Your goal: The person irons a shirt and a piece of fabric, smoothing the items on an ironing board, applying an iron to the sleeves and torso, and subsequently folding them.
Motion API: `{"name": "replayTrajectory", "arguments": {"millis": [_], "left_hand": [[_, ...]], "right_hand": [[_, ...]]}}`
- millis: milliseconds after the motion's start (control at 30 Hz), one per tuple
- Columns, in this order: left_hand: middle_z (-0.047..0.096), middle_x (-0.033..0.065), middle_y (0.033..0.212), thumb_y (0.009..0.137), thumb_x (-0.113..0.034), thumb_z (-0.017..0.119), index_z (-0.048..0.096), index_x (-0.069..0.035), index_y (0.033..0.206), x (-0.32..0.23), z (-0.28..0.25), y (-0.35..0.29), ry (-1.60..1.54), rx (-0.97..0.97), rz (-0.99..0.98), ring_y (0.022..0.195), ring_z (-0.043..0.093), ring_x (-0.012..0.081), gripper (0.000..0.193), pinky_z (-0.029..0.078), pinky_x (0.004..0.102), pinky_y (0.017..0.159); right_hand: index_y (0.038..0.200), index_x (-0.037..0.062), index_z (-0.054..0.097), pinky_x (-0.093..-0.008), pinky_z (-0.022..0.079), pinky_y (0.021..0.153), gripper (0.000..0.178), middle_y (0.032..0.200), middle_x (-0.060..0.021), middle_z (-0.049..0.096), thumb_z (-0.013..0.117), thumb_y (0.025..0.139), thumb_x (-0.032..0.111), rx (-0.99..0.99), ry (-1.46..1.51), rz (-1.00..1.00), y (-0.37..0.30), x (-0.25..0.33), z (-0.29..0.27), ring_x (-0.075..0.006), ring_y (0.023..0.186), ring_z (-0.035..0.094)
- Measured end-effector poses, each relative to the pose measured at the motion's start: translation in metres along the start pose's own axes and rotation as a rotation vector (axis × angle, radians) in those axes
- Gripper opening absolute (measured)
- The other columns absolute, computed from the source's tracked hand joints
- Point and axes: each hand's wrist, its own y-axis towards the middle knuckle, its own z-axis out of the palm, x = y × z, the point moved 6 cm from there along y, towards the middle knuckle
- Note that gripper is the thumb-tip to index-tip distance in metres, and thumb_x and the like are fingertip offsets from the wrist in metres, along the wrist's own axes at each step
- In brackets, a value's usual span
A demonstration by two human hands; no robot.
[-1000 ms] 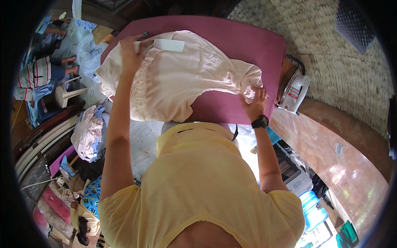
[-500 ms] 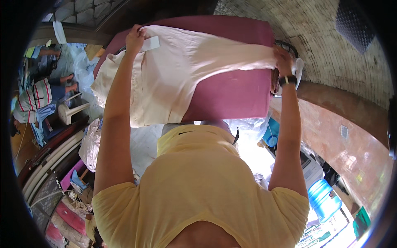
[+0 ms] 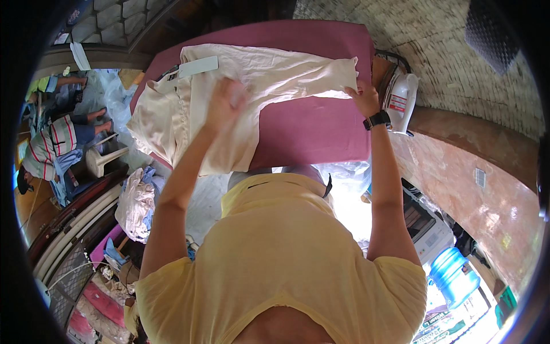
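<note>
A cream long-sleeved shirt [image 3: 229,146] lies spread over a maroon padded ironing board [image 3: 312,132], one sleeve stretched toward the right end. My right hand [image 3: 366,98] pinches the cuff end of that sleeve, and a dark watch is on its wrist. Over the shirt's body, near where the sleeve begins, is my left hand [image 3: 225,103]; motion smears its fingers, so I cannot tell if they touch the cloth. A pale rectangular card [image 3: 198,66] lies at the shirt's upper left edge.
A white clothes iron [image 3: 403,100] stands at the board's right end, close to my right wrist. Bundled clothes [image 3: 136,206] lie at lower left. Farther left, a person in a striped shirt [image 3: 54,140] is near a pale stool [image 3: 106,157]. A blue water jug [image 3: 454,278] is at lower right.
My left hand has left the shirt's upper left edge and moved right and nearer. My right hand has shifted left, drawing the sleeve end with it. The iron shows more fully.
</note>
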Motion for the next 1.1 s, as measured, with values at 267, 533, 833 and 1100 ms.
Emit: {"name": "replayTrajectory", "arguments": {"millis": [267,533,833,1100], "left_hand": [[0.051,0.0117,0.109,0.069,0.009,0.057,0.059,-0.008,0.117,-0.040,0.027,-0.060,-0.064,0.288,-0.203,0.106,0.049,0.0348,0.050,0.045,0.0448,0.093],[0.056,0.0127,0.110,0.079,-0.001,0.060,0.060,-0.009,0.111,-0.034,0.016,-0.042,0.055,0.430,-0.094,0.104,0.054,0.0353,0.033,0.046,0.0469,0.088],[0.057,0.0083,0.114,0.086,-0.014,0.063,0.058,-0.017,0.115,0.090,0.003,0.099,0.527,0.085,-0.140,0.114,0.051,0.0295,0.030,0.043,0.0511,0.091],[0.059,0.0015,0.107,0.088,-0.020,0.064,0.056,-0.016,0.099,0.114,-0.014,0.115,0.624,0.072,-0.173,0.110,0.051,0.0267,0.014,0.040,0.0548,0.089]], "right_hand": [[0.100,0.0035,0.070,-0.0252,0.047,0.060,0.021,0.078,-0.0044,0.069,0.075,0.083,0.016,0.065,0.149,0.071,-0.078,-0.005,-0.035,-0.0095,0.065,0.059],[0.111,0.0050,0.065,-0.0377,0.050,0.065,0.043,0.079,-0.0079,0.068,0.077,0.081,0.033,-0.179,-0.002,-0.014,-0.105,-0.043,-0.008,-0.0233,0.071,0.065],[0.111,0.0087,0.062,-0.0456,0.047,0.091,0.044,0.112,-0.0161,0.064,0.077,0.077,0.031,-0.111,-0.369,0.033,-0.010,0.002,-0.001,-0.0389,0.105,0.059],[0.115,0.0046,0.061,-0.0459,0.050,0.088,0.051,0.105,-0.0231,0.066,0.079,0.072,0.026,-0.065,-0.221,0.028,0.016,-0.015,-0.058,-0.0402,0.102,0.062]]}}
